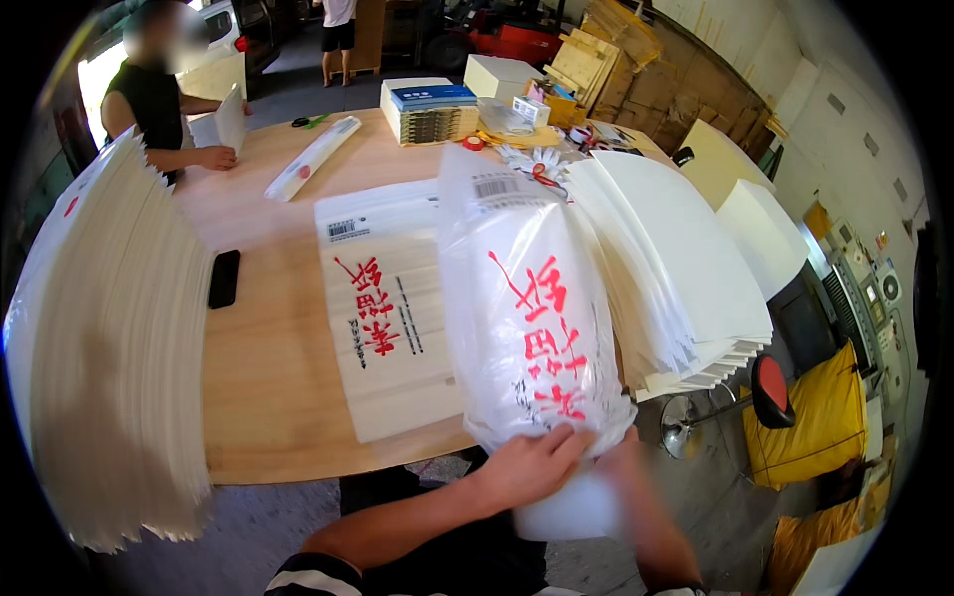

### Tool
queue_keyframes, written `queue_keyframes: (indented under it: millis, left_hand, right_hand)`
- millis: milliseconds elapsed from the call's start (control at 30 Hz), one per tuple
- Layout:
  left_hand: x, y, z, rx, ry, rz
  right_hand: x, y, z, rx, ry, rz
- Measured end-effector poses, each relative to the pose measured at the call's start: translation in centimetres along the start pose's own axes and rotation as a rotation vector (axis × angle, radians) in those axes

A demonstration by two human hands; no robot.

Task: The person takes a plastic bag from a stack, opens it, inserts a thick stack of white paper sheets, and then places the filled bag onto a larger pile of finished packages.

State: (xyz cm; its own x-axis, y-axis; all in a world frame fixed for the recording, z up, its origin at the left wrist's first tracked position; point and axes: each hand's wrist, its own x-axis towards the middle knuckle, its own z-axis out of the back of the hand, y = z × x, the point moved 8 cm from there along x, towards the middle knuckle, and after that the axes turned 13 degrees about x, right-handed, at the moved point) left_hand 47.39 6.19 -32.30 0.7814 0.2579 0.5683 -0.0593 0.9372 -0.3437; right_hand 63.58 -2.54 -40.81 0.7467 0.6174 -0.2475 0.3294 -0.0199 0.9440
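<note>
A clear plastic bag [537, 288] with red characters stands tilted over the table in front of me, its mouth toward my body. My left hand [535, 465] pinches the bag's near edge with closed fingers. My right hand [624, 462] is at the right side of the mouth, blurred, its fingers hidden by plastic. A roll or bundle of white sheets [566, 509] sticks out of the mouth below both hands. Beside the bag, a stack of flat plastic bags [388, 382] with the same red print lies on the wooden table [268, 397].
Tall white sheet stacks stand at left [119, 348] and right [686, 258]. A black phone [225, 279], a wrapped white roll [313, 159], a blue-topped paper stack [432, 109] and white gloves [537, 162] are on the table. Another person [149, 109] handles sheets at far left. A stool [772, 391] stands right.
</note>
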Motion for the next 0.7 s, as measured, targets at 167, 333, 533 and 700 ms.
queue_keyframes:
  millis: [167, 333, 533, 700]
  left_hand:
    - [-3.0, -1.8, 1.9, -0.003, -0.024, -0.074]
    - [-5.0, 0.2, 3.6, 0.040, -0.035, 0.057]
    - [-5.2, 6.6, 2.2, -0.045, 0.028, 0.447]
    - [-8.4, 11.1, 6.7, -0.180, -0.219, 0.743]
  right_hand:
    - [2.6, 0.6, -5.2, 0.047, 0.180, 0.163]
    - [3.6, 3.6, -8.9, -0.360, 0.389, 0.493]
    - [7.4, 2.7, -12.6, -0.096, 0.511, 0.069]
    - [8.4, -4.5, -7.7, 0.147, 0.443, -0.518]
